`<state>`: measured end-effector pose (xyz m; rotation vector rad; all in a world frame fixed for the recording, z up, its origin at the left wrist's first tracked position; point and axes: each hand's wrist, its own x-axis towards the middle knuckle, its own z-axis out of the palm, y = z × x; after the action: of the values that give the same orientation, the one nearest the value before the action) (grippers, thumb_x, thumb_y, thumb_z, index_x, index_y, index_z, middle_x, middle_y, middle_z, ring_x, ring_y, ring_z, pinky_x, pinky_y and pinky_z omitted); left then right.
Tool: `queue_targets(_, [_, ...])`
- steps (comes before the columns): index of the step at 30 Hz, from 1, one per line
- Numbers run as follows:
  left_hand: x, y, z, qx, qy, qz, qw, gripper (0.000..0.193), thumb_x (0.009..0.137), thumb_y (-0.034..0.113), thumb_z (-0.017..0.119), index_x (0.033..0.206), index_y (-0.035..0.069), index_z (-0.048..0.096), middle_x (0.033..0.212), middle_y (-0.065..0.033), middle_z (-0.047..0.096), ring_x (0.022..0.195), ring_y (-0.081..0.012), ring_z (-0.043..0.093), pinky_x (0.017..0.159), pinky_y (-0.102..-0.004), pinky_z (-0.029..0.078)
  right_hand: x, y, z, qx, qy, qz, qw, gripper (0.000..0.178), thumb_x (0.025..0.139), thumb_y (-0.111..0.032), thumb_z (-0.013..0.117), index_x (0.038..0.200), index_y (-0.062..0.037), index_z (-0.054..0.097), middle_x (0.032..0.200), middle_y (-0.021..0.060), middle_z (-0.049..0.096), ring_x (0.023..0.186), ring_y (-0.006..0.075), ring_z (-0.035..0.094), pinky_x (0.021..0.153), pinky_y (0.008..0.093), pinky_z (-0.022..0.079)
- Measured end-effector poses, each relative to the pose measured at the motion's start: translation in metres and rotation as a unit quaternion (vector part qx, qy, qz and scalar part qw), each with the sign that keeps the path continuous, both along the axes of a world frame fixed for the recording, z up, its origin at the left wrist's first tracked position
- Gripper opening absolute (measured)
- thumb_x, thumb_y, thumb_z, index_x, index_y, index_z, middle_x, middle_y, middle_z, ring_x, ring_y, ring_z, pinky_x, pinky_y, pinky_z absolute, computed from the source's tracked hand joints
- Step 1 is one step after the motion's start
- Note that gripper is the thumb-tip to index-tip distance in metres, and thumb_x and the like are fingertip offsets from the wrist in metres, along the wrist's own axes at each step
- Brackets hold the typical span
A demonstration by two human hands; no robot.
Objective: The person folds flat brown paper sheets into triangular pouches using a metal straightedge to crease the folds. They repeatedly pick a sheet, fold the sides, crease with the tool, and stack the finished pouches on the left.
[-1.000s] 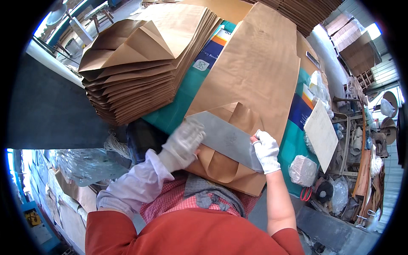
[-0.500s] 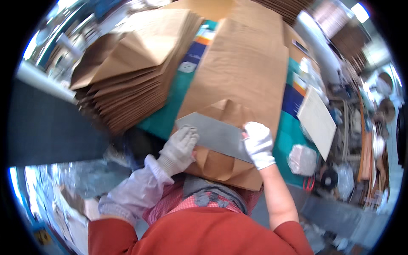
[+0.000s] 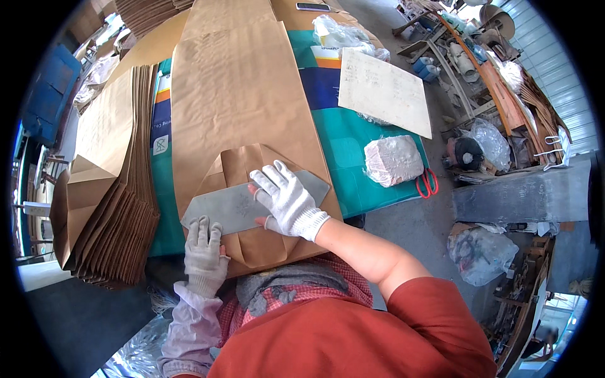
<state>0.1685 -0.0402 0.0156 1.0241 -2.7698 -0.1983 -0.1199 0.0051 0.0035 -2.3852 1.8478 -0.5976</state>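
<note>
A long grey flat plate (image 3: 220, 209) with angled ends lies across the folded-open end of a brown paper bag (image 3: 242, 94). Creased paper flaps (image 3: 242, 162) show above and below it. My right hand (image 3: 288, 205), in a white knit glove with bare fingertips on the thumb side, rests on the plate right of its middle, fingers spread. At the plate's left end, my left hand (image 3: 207, 255), also gloved, lies with its fingers stretched out over the edge. Neither hand is closed round anything.
Left of the bag leans a thick stack of folded brown paper bags (image 3: 120, 208). On the teal table covering (image 3: 340, 145) to the right are a white board (image 3: 384, 94), a whitish wrapped block (image 3: 394, 162) and red-handled scissors (image 3: 427, 183). A phone (image 3: 312, 7) lies at the far end.
My right hand has left the plate's right end and now lies spread on top of it. My left hand stays at the left end, its fingers straighter. The whole view has turned.
</note>
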Motion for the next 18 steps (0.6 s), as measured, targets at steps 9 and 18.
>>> queue_targets(9, [-0.006, -0.006, 0.021, 0.042, -0.011, -0.031, 0.999, 0.062, 0.068, 0.014, 0.074, 0.126, -0.003, 0.061, 0.139, -0.0251, 0.058, 0.132, -0.0456, 0.052, 0.11, -0.0514, 0.045, -0.004, -0.003, 0.005, -0.001, -0.055, 0.017, 0.998, 0.069, 0.077, -0.042, 0.08, 0.132, -0.003, 0.066, 0.149, 0.0189, 0.056, 0.142, 0.0378, 0.048, 0.126, 0.0552, 0.027])
queue_targets(18, [-0.003, -0.037, -0.013, -0.066, 0.004, -0.136, 0.989, 0.041, 0.065, 0.019, 0.075, 0.101, 0.003, 0.065, 0.112, -0.0156, 0.066, 0.108, -0.039, 0.062, 0.094, -0.0475, 0.051, -0.054, 0.048, 0.02, 0.059, -0.087, 0.122, 0.987, 0.048, 0.061, -0.001, 0.068, 0.107, -0.0127, 0.075, 0.147, 0.006, 0.059, 0.143, 0.0319, 0.048, 0.127, 0.0533, 0.029])
